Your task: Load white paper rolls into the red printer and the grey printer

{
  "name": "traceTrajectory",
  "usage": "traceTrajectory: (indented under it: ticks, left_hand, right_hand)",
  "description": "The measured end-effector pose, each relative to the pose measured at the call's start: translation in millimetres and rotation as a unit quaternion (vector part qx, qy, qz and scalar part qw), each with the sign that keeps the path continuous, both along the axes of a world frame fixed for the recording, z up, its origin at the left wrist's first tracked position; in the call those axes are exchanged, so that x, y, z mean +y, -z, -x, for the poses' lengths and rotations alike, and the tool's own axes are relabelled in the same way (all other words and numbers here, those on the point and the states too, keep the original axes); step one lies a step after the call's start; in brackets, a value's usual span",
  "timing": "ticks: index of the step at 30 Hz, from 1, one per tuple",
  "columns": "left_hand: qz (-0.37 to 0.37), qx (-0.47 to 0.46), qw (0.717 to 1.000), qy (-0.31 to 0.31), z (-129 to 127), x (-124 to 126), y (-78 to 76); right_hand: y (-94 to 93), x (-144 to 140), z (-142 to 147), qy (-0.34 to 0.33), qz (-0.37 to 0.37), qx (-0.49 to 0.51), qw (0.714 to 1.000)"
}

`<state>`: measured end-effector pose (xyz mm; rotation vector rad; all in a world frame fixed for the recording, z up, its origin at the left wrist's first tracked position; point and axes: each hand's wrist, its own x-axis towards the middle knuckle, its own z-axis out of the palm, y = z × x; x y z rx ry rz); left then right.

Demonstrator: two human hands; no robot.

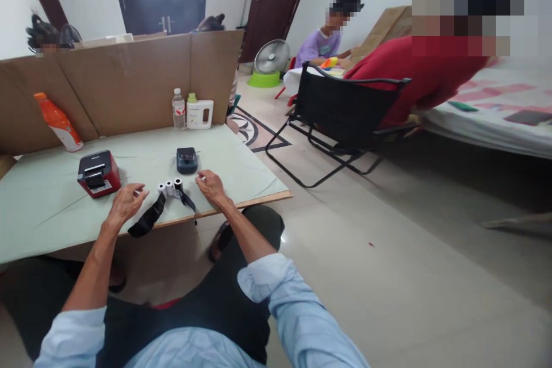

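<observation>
My left hand (pixel 128 201) is at the front of the pale green table, its fingers loosely spread with nothing visible in them. Between my hands stand three small white rolls (pixel 169 186) with dark cores, side by side. A black strip (pixel 149 218) trails from them over the table edge, and a shorter dark strip (pixel 188 202) hangs on their right. To the right of the rolls is my right hand (pixel 211 187), fingers bent but apart, apparently holding nothing. Just beyond it sits a small dark portable printer (pixel 187 161). A red and black receipt printer (pixel 99 173) stands beyond my left hand.
Against the cardboard partition (pixel 150 83) stand an orange bottle (pixel 59 122), a water bottle (pixel 178 110) and a white jug (pixel 199 114) with a green cap. On the right are a black folding chair (pixel 345 109) with a person in red, another person in purple, and a fan (pixel 271 57).
</observation>
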<state>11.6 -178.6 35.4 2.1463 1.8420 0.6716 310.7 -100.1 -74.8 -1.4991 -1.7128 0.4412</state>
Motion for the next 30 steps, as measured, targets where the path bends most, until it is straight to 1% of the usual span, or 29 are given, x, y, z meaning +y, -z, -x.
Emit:
traceTrajectory:
  ticks: [3, 5, 7, 9, 13, 15, 18, 23, 27, 30]
  left_hand:
    - [0.014, -0.006, 0.999, 0.050, -14, 52, -6.3]
    - [0.044, -0.013, 0.995, 0.084, -29, 84, -3.8]
    - [0.080, -0.032, 0.989, 0.117, -47, 111, 3.5]
    - [0.104, -0.046, 0.984, 0.136, -63, 133, 13.7]
    - [0.133, -0.089, 0.971, 0.177, -85, 160, 33.4]
    - [0.136, -0.106, 0.967, 0.189, -91, 168, 40.2]
    - [0.123, -0.117, 0.967, 0.191, -94, 173, 46.6]
    - [0.102, -0.127, 0.970, 0.183, -90, 168, 48.9]
    - [0.078, -0.109, 0.980, 0.148, -70, 158, 41.6]
    - [0.058, -0.089, 0.987, 0.123, -44, 147, 32.6]
  right_hand:
    - [-1.5, 24, -3, 0.013, 0.014, -0.014, 1.000]
    - [-1.7, 39, -3, 0.014, 0.023, -0.023, 0.999]
    - [-1.4, 52, -2, 0.007, 0.031, -0.032, 0.999]
    - [-1.1, 61, -1, -0.004, 0.038, -0.040, 0.998]
    - [0.5, 71, -3, -0.034, 0.033, -0.039, 0.998]
    - [2.1, 72, -4, -0.040, 0.027, -0.025, 0.999]
    - [4.4, 72, -5, -0.041, 0.020, 0.000, 0.999]
    - [0.2, 72, 5, -0.054, 0.017, 0.025, 0.998]
    - [-13.4, 71, 27, -0.071, 0.035, 0.018, 0.997]
    - [-25.4, 70, 48, -0.114, 0.053, 0.019, 0.992]
